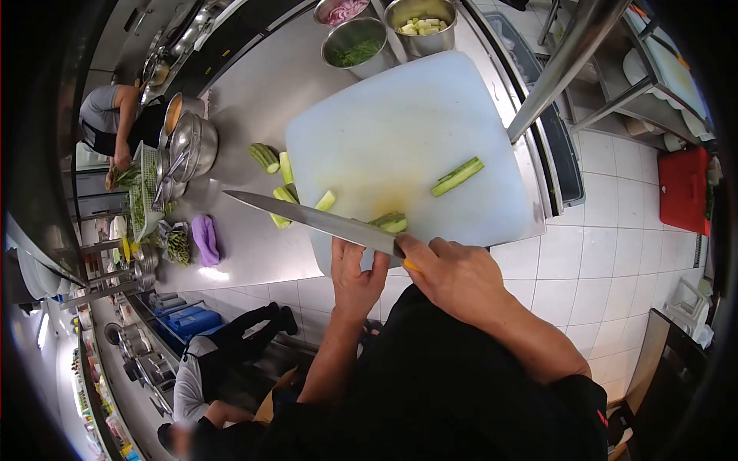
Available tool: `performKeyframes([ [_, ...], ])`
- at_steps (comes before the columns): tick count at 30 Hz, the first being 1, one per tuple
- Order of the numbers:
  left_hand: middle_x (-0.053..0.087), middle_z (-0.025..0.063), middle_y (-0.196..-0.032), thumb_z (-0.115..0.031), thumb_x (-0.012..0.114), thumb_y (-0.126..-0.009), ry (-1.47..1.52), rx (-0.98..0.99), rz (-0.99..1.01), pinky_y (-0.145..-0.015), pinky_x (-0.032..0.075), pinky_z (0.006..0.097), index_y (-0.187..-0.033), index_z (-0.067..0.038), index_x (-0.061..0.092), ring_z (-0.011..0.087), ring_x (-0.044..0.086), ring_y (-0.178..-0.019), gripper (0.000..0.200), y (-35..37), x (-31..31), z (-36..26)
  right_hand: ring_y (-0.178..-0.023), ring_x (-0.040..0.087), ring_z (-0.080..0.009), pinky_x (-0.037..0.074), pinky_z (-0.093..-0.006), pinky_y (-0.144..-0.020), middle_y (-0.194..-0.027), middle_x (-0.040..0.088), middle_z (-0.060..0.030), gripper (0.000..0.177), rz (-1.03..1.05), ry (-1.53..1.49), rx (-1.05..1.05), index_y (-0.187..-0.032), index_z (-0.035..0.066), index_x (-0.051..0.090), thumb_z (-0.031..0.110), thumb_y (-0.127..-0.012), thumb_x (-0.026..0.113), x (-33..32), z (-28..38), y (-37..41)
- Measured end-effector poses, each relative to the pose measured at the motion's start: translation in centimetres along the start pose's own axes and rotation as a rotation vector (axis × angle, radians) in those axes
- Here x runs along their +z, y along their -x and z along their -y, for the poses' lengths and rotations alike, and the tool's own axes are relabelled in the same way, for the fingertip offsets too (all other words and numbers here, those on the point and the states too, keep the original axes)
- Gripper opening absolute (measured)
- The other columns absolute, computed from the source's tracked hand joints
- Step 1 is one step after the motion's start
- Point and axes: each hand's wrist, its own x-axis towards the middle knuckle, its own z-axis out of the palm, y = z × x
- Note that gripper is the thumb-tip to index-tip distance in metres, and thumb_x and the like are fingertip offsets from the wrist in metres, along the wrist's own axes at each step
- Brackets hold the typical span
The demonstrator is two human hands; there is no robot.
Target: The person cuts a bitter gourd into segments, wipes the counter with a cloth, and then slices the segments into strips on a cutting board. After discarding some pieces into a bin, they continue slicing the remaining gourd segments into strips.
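Observation:
My right hand [453,273] is closed around the yellow handle of a large knife [323,221], whose blade points left across the near edge of the white cutting board [400,123]. Below the blade is my left hand [357,276], its fingers partly hidden by the knife; whether it holds anything is unclear. A green vegetable piece [390,223] lies just beyond the blade, near both hands. Another long piece [458,177] rests on the board's right side. More cut pieces [264,157] lie at and beside the board's left edge.
Metal pots hold green strips [358,54], pale chunks [421,27] and purple slices [344,9]. A purple cloth [205,240], metal bowls [194,146] and a green-filled basket [144,192] are left. One person [115,115] works there; another person [201,376] is lower left.

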Motion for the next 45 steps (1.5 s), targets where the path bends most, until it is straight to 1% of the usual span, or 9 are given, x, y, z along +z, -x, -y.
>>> performKeyframes([
  [6,0.065,0.0175,-0.119,0.006,0.076,-0.081,0.083,-0.073,-0.019,-0.086,0.056,0.0433,-0.112,-0.004,0.068,0.0367,0.065,-0.105,0.034,0.4,0.3,0.5,-0.054,0.066,-0.0268,0.051,-0.0404,-0.046,-0.067,0.062,-0.0072,0.029,0.056,0.028,0.026,-0.123,0.010,0.062,0.019,-0.096,0.068,0.0,-0.7,0.6],
  [8,0.065,0.0178,-0.119,0.005,0.078,-0.081,0.127,-0.096,-0.020,-0.085,0.056,0.0420,-0.112,-0.005,0.068,0.0351,0.065,-0.106,0.034,0.4,0.3,0.3,-0.055,0.067,-0.0275,0.051,-0.0414,-0.046,-0.068,0.063,-0.0079,0.029,0.087,0.033,0.075,-0.123,0.010,0.061,0.019,-0.096,0.067,-0.2,-0.9,1.6],
  [11,0.064,0.0171,-0.115,0.004,0.080,-0.082,0.043,-0.011,-0.017,-0.084,0.056,0.0400,-0.112,-0.006,0.068,0.0321,0.065,-0.104,0.034,-0.2,0.2,0.0,-0.058,0.068,-0.0299,0.053,-0.0439,-0.049,-0.070,0.065,-0.0096,0.027,0.133,0.030,0.151,-0.121,0.010,0.061,0.020,-0.097,0.067,-0.2,-1.4,2.8],
  [14,0.063,0.0151,-0.112,0.004,0.080,-0.083,0.117,-0.093,-0.029,-0.082,0.056,0.0381,-0.112,-0.007,0.069,0.0289,0.066,-0.101,0.033,-0.4,0.2,-0.6,-0.062,0.070,-0.0329,0.054,-0.0469,-0.052,-0.072,0.066,-0.0112,0.025,0.202,0.050,0.230,-0.118,0.010,0.060,0.022,-0.098,0.066,-0.3,-2.4,4.1],
  [19,0.063,0.0142,-0.112,0.005,0.080,-0.083,0.139,-0.071,-0.041,-0.078,0.057,0.0359,-0.112,-0.007,0.068,0.0262,0.065,-0.098,0.034,-0.3,0.4,-0.2,-0.066,0.071,-0.0359,0.055,-0.0495,-0.057,-0.071,0.066,-0.0112,0.024,0.293,0.056,0.339,-0.116,0.010,0.059,0.025,-0.098,0.066,-2.3,-3.6,5.4],
  [26,0.064,0.0155,-0.116,0.006,0.080,-0.082,0.162,-0.067,-0.060,-0.078,0.060,0.0359,-0.113,-0.006,0.067,0.0282,0.065,-0.104,0.035,0.1,0.9,0.3,-0.056,0.067,-0.0293,0.051,-0.0395,-0.047,-0.068,0.065,-0.0098,0.028,0.091,-0.012,0.053,-0.117,0.008,0.060,0.024,-0.096,0.070,-0.5,-1.5,1.4],
  [29,0.065,0.0154,-0.115,0.007,0.079,-0.082,0.209,-0.111,-0.074,-0.077,0.061,0.0354,-0.113,-0.006,0.066,0.0289,0.065,-0.106,0.037,0.5,1.1,0.6,-0.055,0.066,-0.0290,0.051,-0.0397,-0.046,-0.067,0.065,-0.0098,0.028,0.062,-0.040,0.025,-0.118,0.008,0.060,0.022,-0.096,0.070,0.8,-1.3,0.5],
  [38,0.064,0.0136,-0.115,0.007,0.080,-0.082,0.217,-0.097,-0.057,-0.076,0.061,0.0341,-0.112,-0.007,0.067,0.0258,0.064,-0.105,0.036,0.2,1.1,0.3,-0.054,0.066,-0.0303,0.053,-0.0417,-0.048,-0.065,0.064,-0.0093,0.018,0.112,0.021,0.092,-0.112,0.009,0.061,0.018,-0.097,0.066,1.6,-2.9,2.0],
  [45,0.065,0.0141,-0.113,0.007,0.077,-0.083,0.242,-0.136,-0.051,-0.081,0.058,0.0355,-0.112,-0.008,0.067,0.0274,0.066,-0.100,0.034,0.2,1.0,0.0,-0.061,0.070,-0.0334,0.055,-0.0469,-0.053,-0.066,0.065,-0.0115,0.017,0.256,0.090,0.272,-0.112,0.009,0.059,0.021,-0.100,0.062,0.1,-3.3,4.3],
])
